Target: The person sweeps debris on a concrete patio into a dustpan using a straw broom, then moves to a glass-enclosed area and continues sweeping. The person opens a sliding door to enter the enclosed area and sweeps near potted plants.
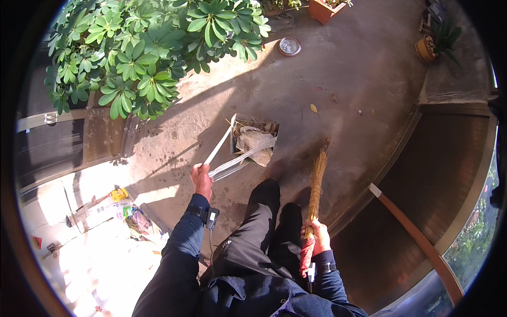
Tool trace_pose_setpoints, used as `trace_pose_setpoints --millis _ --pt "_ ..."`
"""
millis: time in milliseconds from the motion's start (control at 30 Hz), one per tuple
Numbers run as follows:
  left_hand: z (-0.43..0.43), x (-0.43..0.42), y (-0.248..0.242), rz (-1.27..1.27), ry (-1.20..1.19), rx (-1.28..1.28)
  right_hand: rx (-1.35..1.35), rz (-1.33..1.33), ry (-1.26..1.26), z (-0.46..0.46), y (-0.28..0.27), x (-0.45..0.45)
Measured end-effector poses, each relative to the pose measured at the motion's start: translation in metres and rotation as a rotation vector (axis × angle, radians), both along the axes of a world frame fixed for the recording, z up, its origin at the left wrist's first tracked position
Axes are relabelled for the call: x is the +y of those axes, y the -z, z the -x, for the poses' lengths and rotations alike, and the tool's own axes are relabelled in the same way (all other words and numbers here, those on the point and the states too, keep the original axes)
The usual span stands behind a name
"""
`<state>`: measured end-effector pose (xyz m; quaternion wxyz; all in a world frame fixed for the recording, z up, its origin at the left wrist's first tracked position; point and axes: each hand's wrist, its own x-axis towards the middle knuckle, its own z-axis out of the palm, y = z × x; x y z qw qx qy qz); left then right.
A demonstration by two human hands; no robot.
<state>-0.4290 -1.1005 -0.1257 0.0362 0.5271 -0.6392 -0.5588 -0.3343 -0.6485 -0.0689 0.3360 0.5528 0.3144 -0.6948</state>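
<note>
My left hand (202,181) grips the white straps of a dustpan-like container (276,132), which hangs or rests just above the concrete floor in front of my feet. Crumpled translucent plastic (255,143) and dry debris lie inside it. In my right hand (320,237) is a straw hand broom (317,186), held where its bristles meet the red-wrapped handle. Its worn tip points away from me, to the right of the container. Whether the tip touches the floor I cannot tell.
A leafy green shrub (150,59) spreads at the upper left. Beyond the container are a round dish (290,46), a terracotta planter (323,12) and fallen leaves (313,108). A potted plant (425,48) stands upper right, above dark panels (447,158). Colourful packaging and litter (138,220) lie lower left.
</note>
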Motion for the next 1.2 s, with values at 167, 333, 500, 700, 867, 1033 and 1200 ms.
trace_pose_setpoints --millis 167,333,500,700,867,1033,1200 --pt "-0.096 -0.032 -0.037 0.033 -0.198 0.0 -0.022 -0.002 -0.119 -0.009 0.007 0.053" --pt "-0.197 -0.062 -0.061 0.096 -0.332 0.048 -0.099 0.037 -0.186 0.002 0.024 0.086" --pt "-0.28 -0.091 -0.057 0.108 -0.481 -0.043 -0.059 0.082 -0.267 0.027 0.032 0.066" --pt "-0.34 -0.138 -0.03 0.104 -0.639 -0.154 -0.106 0.081 -0.112 0.066 0.027 -0.017" --pt "-0.382 -0.181 -0.021 0.115 -0.71 -0.153 -0.035 0.014 -0.369 0.098 0.007 -0.087" --pt "-0.416 -0.206 -0.031 0.028 -0.794 -0.245 0.087 -0.229 -0.801 0.12 -0.009 -0.15" --pt "-0.435 -0.218 -0.033 -0.05 -0.892 -0.243 0.261 -0.442 -1.312 0.137 -0.02 -0.163"
